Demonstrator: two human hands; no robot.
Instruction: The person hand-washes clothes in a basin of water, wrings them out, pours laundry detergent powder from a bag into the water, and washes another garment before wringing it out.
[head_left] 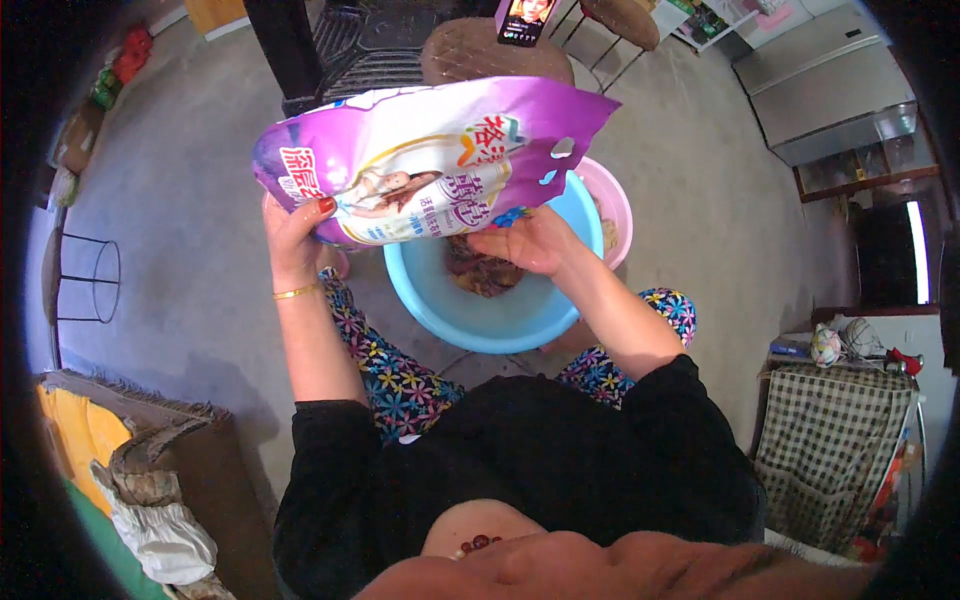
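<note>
A large purple and white bag of washing powder [420, 160] is held up above a blue basin [440, 315]. My left hand [296, 232] grips the bag's lower left corner, thumb on the front and the other fingers hidden behind. Just below the bag's lower right edge is my right hand [530, 243], palm up and fingers stretched to the left. Whether it touches the bag, I cannot tell. Dark brownish wet cloth [483, 272] lies in the basin, partly covered by the bag and my right hand.
A pink basin [618, 210] stands behind the blue one. Beyond the bag, a round stool [470, 52] carries a propped phone [526, 20]. A sofa [215, 480] is at lower left, a checked-cloth-covered stand [835, 430] at right, and a grey fridge [820, 80] farther back.
</note>
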